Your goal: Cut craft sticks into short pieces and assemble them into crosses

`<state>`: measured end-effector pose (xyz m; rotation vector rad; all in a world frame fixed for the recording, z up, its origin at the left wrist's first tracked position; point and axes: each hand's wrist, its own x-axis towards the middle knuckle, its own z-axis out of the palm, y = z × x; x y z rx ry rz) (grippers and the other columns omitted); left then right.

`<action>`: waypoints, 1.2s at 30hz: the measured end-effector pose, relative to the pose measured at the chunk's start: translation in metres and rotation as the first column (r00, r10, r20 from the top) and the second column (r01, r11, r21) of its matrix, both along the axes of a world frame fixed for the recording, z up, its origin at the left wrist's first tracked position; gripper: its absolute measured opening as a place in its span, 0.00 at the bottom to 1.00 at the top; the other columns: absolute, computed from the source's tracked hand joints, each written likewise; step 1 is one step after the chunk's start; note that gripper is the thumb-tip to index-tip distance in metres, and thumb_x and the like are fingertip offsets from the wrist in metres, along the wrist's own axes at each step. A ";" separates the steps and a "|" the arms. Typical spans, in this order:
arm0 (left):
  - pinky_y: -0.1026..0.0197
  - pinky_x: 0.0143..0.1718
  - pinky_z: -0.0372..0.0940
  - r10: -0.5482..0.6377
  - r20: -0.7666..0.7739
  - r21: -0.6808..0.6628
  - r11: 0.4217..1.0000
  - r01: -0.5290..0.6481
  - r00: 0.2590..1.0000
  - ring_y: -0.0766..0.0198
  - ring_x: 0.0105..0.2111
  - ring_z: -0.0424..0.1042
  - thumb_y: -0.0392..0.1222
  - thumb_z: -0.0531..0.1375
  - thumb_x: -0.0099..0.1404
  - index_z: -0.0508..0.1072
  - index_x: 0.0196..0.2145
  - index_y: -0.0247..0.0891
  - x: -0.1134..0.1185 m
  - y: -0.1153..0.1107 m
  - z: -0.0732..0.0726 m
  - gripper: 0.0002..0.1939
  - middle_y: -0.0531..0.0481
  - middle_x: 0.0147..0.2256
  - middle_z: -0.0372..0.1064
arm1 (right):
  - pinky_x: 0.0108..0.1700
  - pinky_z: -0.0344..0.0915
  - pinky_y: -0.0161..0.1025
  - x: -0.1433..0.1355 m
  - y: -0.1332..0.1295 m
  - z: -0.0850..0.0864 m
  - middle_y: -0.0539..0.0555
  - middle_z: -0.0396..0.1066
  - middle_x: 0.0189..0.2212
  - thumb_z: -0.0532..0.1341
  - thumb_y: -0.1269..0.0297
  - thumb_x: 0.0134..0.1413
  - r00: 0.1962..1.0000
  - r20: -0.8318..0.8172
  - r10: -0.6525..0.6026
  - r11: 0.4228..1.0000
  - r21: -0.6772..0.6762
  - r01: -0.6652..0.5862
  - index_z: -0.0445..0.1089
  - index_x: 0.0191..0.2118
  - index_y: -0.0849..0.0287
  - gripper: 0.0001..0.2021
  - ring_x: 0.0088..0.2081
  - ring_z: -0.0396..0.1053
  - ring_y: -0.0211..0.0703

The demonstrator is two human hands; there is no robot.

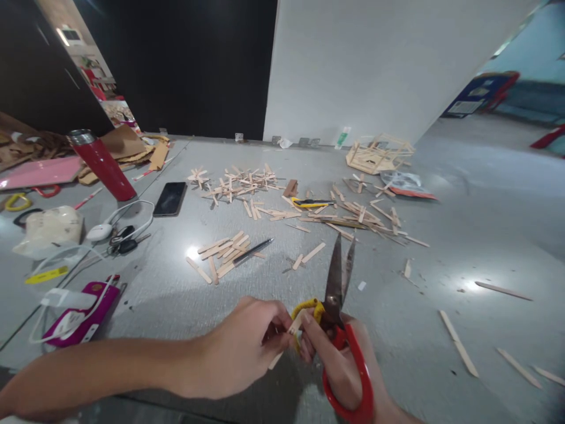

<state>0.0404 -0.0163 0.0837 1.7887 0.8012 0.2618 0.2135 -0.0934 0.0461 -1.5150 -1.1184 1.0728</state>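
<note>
My left hand (247,347) is closed, pinching a wooden craft stick (275,360) near the table's front edge. Right beside it, my right hand (326,353) grips a pair of scissors (334,300) with a red handle loop and a yellow-wrapped one. The blades stand slightly apart and point away from me. Between my right thumb and fingers is a flat piece of wood at the left hand's fingertips; whether it belongs to the same stick I cannot tell. A pile of craft sticks (226,250) with a pen (253,250) on it lies beyond my hands.
Stick pieces (241,182) and a yellow cutter knife (312,202) lie farther back, before a wooden stick frame (379,155). At left are a phone (170,199), a red bottle (103,165), keys (128,240) and a purple device (83,312). Loose sticks (458,343) lie right.
</note>
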 end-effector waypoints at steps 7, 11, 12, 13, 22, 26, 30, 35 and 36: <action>0.63 0.27 0.58 0.032 -0.047 0.207 0.978 -0.021 0.998 0.64 0.23 0.64 0.32 0.58 0.68 0.77 0.34 0.38 0.002 -0.003 -0.009 0.09 0.53 0.23 0.69 | 0.23 0.59 0.37 -0.004 -0.003 -0.005 0.49 0.62 0.18 0.59 0.37 0.66 0.993 0.100 -0.070 0.997 0.027 0.067 0.63 0.25 0.55 0.28 0.21 0.60 0.39; 0.62 0.29 0.60 0.051 -0.043 0.215 0.976 -0.041 0.998 0.63 0.25 0.67 0.33 0.57 0.69 0.77 0.34 0.37 0.003 -0.004 -0.011 0.09 0.49 0.26 0.73 | 0.23 0.58 0.37 -0.005 -0.004 -0.007 0.49 0.62 0.18 0.58 0.37 0.67 0.989 0.129 -0.077 0.997 0.038 0.073 0.63 0.25 0.55 0.28 0.21 0.60 0.39; 0.62 0.29 0.60 0.051 -0.036 0.204 0.978 -0.043 0.998 0.63 0.25 0.67 0.33 0.57 0.69 0.77 0.34 0.37 0.003 -0.004 -0.010 0.09 0.50 0.26 0.73 | 0.23 0.57 0.37 -0.005 -0.004 -0.007 0.49 0.62 0.18 0.58 0.37 0.67 0.989 0.128 -0.079 0.996 0.039 0.074 0.63 0.25 0.56 0.28 0.21 0.60 0.39; 0.63 0.29 0.60 0.045 -0.029 0.178 0.983 -0.039 0.999 0.63 0.25 0.66 0.34 0.57 0.69 0.78 0.33 0.37 0.003 -0.003 -0.009 0.09 0.50 0.25 0.72 | 0.23 0.57 0.37 -0.004 -0.003 -0.006 0.49 0.62 0.18 0.58 0.37 0.66 0.988 0.124 -0.087 0.996 0.046 0.082 0.64 0.25 0.56 0.28 0.21 0.60 0.39; 0.63 0.33 0.64 0.075 0.068 -0.339 0.940 -0.048 0.995 0.64 0.28 0.71 0.36 0.60 0.65 0.76 0.31 0.35 0.005 0.006 0.006 0.06 0.52 0.25 0.72 | 0.26 0.63 0.38 0.005 0.004 0.000 0.51 0.67 0.18 0.60 0.39 0.67 0.994 0.060 -0.088 0.991 0.106 0.081 0.67 0.24 0.56 0.28 0.21 0.66 0.41; 0.65 0.32 0.64 0.079 0.102 -0.333 0.942 -0.041 0.992 0.65 0.28 0.71 0.36 0.60 0.65 0.77 0.31 0.34 0.006 0.006 0.006 0.07 0.51 0.26 0.73 | 0.30 0.66 0.37 0.005 0.002 0.000 0.51 0.69 0.21 0.61 0.44 0.69 1.000 -0.006 -0.011 0.993 0.114 0.012 0.68 0.26 0.56 0.24 0.24 0.67 0.41; 0.66 0.31 0.65 0.107 0.120 -0.327 0.943 -0.063 0.987 0.65 0.28 0.73 0.37 0.62 0.64 0.79 0.32 0.34 0.006 0.005 0.001 0.06 0.50 0.27 0.75 | 0.30 0.66 0.36 0.002 0.001 -0.002 0.50 0.68 0.21 0.60 0.46 0.70 0.999 -0.016 0.036 0.993 0.115 -0.034 0.67 0.26 0.56 0.24 0.25 0.67 0.40; 0.65 0.26 0.67 0.127 0.057 -0.381 0.920 -0.096 0.990 0.64 0.27 0.72 0.42 0.63 0.66 0.78 0.33 0.33 0.005 0.003 -0.006 0.09 0.48 0.29 0.76 | 0.29 0.67 0.35 0.002 0.001 -0.007 0.51 0.71 0.22 0.59 0.47 0.71 0.998 0.009 0.063 0.996 0.069 -0.063 0.68 0.28 0.56 0.23 0.25 0.71 0.41; 0.65 0.26 0.67 0.130 0.056 -0.367 0.925 -0.101 0.990 0.64 0.26 0.72 0.41 0.63 0.66 0.78 0.33 0.33 0.005 0.003 -0.006 0.08 0.48 0.28 0.76 | 0.29 0.66 0.35 0.003 0.001 -0.008 0.51 0.70 0.22 0.59 0.47 0.71 0.998 0.023 0.057 0.996 0.068 -0.059 0.68 0.28 0.56 0.22 0.25 0.70 0.41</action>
